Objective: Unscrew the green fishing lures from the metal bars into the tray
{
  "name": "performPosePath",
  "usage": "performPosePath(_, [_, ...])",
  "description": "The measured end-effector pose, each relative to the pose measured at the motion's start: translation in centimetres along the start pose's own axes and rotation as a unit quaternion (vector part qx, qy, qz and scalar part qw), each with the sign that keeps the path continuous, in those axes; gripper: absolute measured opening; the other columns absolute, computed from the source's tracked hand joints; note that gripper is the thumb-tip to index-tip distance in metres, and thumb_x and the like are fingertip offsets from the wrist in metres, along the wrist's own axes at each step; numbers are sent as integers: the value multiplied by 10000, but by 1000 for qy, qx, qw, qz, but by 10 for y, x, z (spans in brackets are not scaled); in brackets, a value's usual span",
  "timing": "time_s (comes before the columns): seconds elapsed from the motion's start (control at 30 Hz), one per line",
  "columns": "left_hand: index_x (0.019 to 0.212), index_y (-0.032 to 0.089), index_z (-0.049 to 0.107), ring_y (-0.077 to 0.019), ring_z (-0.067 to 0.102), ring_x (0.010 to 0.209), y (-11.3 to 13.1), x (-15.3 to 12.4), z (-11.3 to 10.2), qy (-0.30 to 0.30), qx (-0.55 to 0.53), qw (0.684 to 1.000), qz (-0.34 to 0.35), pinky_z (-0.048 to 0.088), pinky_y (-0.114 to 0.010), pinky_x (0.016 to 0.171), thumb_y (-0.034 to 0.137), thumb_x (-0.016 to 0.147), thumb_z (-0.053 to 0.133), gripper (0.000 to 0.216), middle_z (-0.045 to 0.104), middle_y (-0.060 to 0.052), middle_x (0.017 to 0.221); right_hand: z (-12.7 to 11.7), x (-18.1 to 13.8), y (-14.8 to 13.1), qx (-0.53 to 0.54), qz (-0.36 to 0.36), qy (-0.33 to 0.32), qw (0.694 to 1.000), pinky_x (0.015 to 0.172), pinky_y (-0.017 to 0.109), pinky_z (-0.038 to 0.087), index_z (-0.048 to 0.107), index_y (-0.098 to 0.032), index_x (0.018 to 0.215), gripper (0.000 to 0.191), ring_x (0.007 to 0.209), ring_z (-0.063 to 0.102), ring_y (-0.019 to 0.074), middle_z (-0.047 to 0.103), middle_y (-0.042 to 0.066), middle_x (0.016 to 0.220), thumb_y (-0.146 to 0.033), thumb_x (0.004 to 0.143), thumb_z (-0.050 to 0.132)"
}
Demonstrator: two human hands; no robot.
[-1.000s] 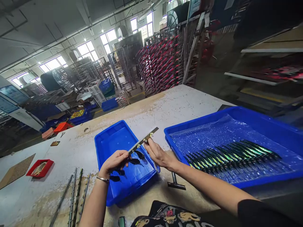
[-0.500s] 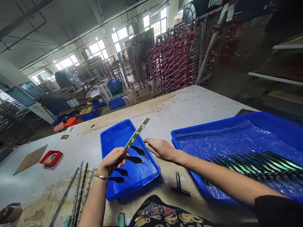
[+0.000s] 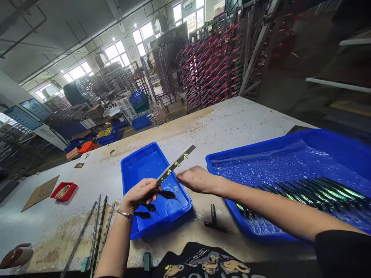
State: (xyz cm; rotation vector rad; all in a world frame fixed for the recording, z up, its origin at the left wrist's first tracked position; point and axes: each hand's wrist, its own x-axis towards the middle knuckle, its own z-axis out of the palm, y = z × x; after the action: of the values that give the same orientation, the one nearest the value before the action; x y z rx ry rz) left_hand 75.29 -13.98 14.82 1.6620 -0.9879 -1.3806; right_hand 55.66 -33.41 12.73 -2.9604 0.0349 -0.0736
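Note:
A flat metal bar (image 3: 176, 165) with several small pale clips along its edge slants up to the right, gripped near its lower end by my left hand (image 3: 144, 192). Dark, glossy, fish-shaped pieces (image 3: 167, 194) hang below that hand, over a blue tray (image 3: 142, 152). My right hand (image 3: 197, 180) is beside the bar's clips, fingers curled together. Its fingertips are partly hidden, so what they pinch, if anything, cannot be made out.
On the right stands a larger blue tray (image 3: 255, 152) lined with bubble wrap, holding rows of shiny green-black pieces (image 3: 324, 195). A black T-shaped tool (image 3: 215, 221) lies between the trays. More clip bars (image 3: 100, 227) and a red box (image 3: 71, 197) lie to the left.
The bar has tilted further right and its upper end has shifted right. The uppermost dark piece that showed below the bar is out of sight. My right hand's fingers have curled in.

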Motion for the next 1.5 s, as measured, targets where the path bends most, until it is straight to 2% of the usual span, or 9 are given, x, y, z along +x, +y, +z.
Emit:
performPosePath(0.23, [918,126,642,-62,445,337,29,17,40,-18,-17,1000,14,264,-167,339,750,800,621,636,632,-15,573,6,-19,1,77,-39,58,995,710,276,455,692,-175,966,266,852,685,214,746,99,900,-360,998,504])
performPosePath(0.4, [912,132,634,-76,472,351,43,37,69,-56,-23,998,19,292,-173,347,768,775,635,651,624,-15,573,15,-35,9,228,-77,150,959,819,268,486,687,-207,1033,151,956,669,188,725,65,1079,-225,903,613])
performPosePath(0.5, [885,132,622,-77,475,359,51,53,78,-78,-17,996,32,311,-174,353,764,775,639,642,621,-16,577,12,-47,14,247,-38,141,958,752,264,479,696,-191,996,128,861,674,181,742,57,991,-205,889,626])
performPosePath(0.77, [846,145,604,-69,455,385,71,100,101,-201,-15,979,36,309,-170,375,715,828,622,571,609,-7,589,-16,-83,34,69,-3,50,996,673,283,452,707,-178,946,219,719,619,171,736,56,850,-237,965,498])
performPosePath(0.9, [849,143,620,-68,447,394,86,113,116,-229,-2,973,34,284,-168,374,713,840,610,570,621,-22,609,-27,-112,57,-22,2,-2,1000,662,303,424,687,-190,935,269,717,580,177,716,51,830,-105,932,431])
performPosePath(1.07, [783,146,640,-79,443,404,114,124,146,-204,17,978,37,290,-183,379,669,847,634,527,635,-49,618,-33,-179,137,-21,129,6,991,614,297,338,668,-162,969,210,718,569,182,717,74,888,-217,967,465])
performPosePath(1.23, [767,165,680,-107,434,409,140,136,203,-70,-18,995,68,289,-214,373,652,821,668,490,630,-63,609,-20,-271,258,73,319,74,942,654,267,328,646,-156,970,243,700,558,164,679,51,811,-330,982,476])
performPosePath(1.33, [764,171,688,-126,446,429,153,149,245,11,-23,997,74,315,-231,383,642,823,665,475,626,-66,601,2,-319,315,92,403,33,910,658,259,333,645,-151,939,279,738,572,171,687,61,847,-334,987,440])
performPosePath(1.5, [845,168,698,-117,457,446,166,176,308,62,-57,995,56,336,-213,393,678,804,671,512,618,-49,593,40,-367,367,95,426,-65,898,717,269,372,689,-119,996,324,881,638,222,733,130,974,-339,985,451])
